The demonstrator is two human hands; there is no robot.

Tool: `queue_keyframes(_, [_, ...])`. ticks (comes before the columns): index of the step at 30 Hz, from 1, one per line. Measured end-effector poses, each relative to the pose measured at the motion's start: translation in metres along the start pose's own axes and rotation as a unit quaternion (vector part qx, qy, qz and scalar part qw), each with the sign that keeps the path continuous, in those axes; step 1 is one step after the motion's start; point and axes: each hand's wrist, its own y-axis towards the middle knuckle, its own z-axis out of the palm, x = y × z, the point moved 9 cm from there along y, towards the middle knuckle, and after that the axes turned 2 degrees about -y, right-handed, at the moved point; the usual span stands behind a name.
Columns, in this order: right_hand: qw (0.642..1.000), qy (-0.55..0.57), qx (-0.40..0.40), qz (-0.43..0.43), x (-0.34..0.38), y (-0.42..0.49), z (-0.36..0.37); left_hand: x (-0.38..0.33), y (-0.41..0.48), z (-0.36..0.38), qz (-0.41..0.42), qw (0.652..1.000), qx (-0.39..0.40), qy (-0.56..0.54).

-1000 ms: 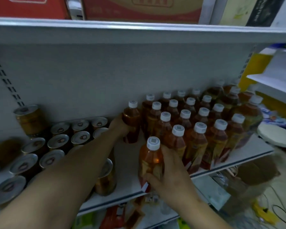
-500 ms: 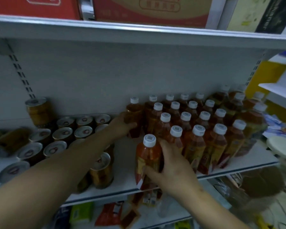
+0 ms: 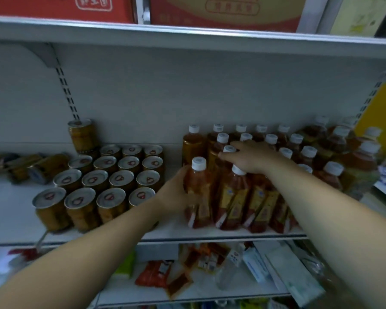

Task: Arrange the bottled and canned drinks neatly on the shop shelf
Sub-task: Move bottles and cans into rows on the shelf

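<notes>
Middle shelf (image 3: pixel 11 210): cans (image 3: pixel 96 178), fifteen upright, one stacked behind; bottles (image 3: pixel 308 152), roughly two dozen caps, some hidden. Front-left bottle (image 3: pixel 196 184), frame centre, gripped by left hand (image 3: pixel 174 194), earlier by right hand (image 3: pixel 250 157), now straight-fingered over middle caps

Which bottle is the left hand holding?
The front-row bottle nearest the cans; the left hand wraps around its side.
</notes>
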Motion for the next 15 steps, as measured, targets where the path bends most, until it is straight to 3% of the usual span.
queue_keyframes(5, [1.0,-0.021,-0.021,-0.009,0.0,-0.007,-0.001,-0.006,0.046,-0.02,0.038,0.996,-0.078,0.022])
queue_keyframes(11, [1.0,-0.011,-0.02,-0.002,0.001,-0.004,0.0,0.002,0.085,-0.027,0.026,0.986,-0.16,0.03])
queue_keyframes(15, [1.0,-0.01,-0.024,-0.01,0.002,-0.001,0.001,0.006,0.098,-0.026,0.063,0.99,-0.123,0.007])
